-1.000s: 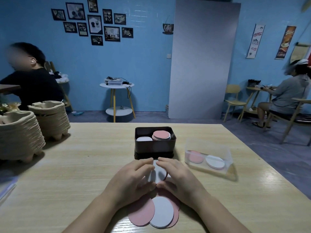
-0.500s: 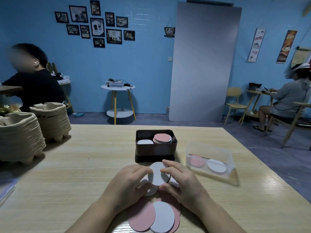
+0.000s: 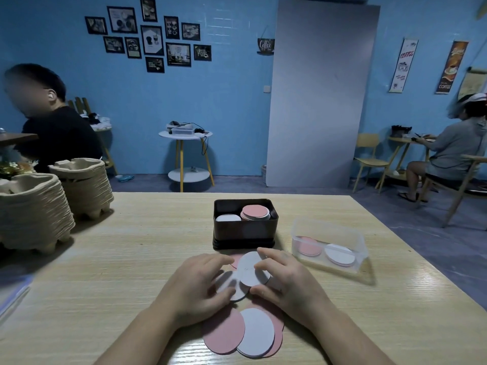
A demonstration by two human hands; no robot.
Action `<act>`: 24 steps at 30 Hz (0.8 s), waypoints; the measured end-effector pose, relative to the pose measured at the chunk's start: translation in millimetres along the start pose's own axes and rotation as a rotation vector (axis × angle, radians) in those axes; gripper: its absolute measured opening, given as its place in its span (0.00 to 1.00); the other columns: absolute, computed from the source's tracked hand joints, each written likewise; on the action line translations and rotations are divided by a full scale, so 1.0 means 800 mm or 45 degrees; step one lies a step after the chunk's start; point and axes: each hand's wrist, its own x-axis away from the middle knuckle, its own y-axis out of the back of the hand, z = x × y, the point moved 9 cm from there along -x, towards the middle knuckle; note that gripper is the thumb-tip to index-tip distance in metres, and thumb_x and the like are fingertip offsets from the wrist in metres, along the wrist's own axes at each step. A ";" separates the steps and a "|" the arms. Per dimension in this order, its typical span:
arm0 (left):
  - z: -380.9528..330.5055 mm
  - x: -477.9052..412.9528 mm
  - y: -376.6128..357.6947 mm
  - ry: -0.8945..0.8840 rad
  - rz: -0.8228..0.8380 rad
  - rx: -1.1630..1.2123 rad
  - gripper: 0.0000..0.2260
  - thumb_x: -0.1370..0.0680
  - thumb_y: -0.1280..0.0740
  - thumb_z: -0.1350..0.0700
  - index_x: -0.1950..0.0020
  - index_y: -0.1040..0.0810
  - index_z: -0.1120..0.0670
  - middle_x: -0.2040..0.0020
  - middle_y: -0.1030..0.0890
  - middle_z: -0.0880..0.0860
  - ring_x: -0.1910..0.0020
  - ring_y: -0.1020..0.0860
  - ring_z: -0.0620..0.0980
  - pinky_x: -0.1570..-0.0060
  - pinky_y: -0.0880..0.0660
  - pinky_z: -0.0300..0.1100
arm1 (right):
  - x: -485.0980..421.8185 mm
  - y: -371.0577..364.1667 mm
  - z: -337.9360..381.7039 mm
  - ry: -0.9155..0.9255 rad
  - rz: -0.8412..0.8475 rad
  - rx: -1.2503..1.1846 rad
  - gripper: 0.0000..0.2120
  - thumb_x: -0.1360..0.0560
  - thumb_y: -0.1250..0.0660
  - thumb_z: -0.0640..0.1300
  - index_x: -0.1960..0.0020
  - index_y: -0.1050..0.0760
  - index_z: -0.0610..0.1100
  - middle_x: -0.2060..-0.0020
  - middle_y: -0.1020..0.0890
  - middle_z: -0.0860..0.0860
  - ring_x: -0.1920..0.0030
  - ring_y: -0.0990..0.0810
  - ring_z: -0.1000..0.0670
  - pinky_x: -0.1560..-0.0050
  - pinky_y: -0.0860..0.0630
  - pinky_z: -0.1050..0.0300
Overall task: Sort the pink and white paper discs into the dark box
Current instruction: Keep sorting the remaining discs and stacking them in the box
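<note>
Presently, both hands are working a loose pile of paper discs (image 3: 245, 330) lying on the surface (image 3: 131, 259) just in front of the dark box (image 3: 243, 233). The right hand (image 3: 287, 280) is pinching the upper white disc (image 3: 250, 268), tilted, in its fingers. The left hand (image 3: 196, 283) is curling its fingers round the lower white disc (image 3: 232, 285). Inside the box, a white stack (image 3: 228, 218) and a pink stack (image 3: 255, 212) are sitting side by side. A likely hazard is thin discs clinging together, so that a pink one is carried onto the white stack.
</note>
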 end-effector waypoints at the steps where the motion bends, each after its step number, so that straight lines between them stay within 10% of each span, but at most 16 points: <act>1: 0.002 0.001 -0.003 0.017 0.037 -0.018 0.26 0.27 0.32 0.36 0.31 0.27 0.43 0.40 0.21 0.40 0.41 0.25 0.41 0.40 0.28 0.42 | 0.001 0.003 -0.001 -0.012 -0.009 0.009 0.16 0.28 0.26 0.59 0.48 0.24 0.51 0.33 0.23 0.51 0.37 0.23 0.49 0.39 0.25 0.57; 13: 0.005 -0.003 0.008 0.064 -0.038 0.011 0.24 0.30 0.29 0.37 0.38 0.25 0.45 0.49 0.21 0.41 0.50 0.23 0.44 0.50 0.25 0.45 | 0.005 0.011 -0.022 -0.207 -0.027 -0.011 0.15 0.28 0.26 0.56 0.46 0.23 0.52 0.29 0.26 0.53 0.30 0.29 0.53 0.35 0.34 0.63; 24: -0.015 -0.008 0.006 -0.083 -0.079 -0.010 0.28 0.28 0.31 0.41 0.31 0.27 0.52 0.37 0.19 0.48 0.41 0.21 0.48 0.42 0.24 0.42 | -0.002 -0.006 0.009 0.030 0.033 0.012 0.25 0.28 0.24 0.55 0.34 0.27 0.50 0.32 0.23 0.49 0.35 0.23 0.47 0.36 0.27 0.56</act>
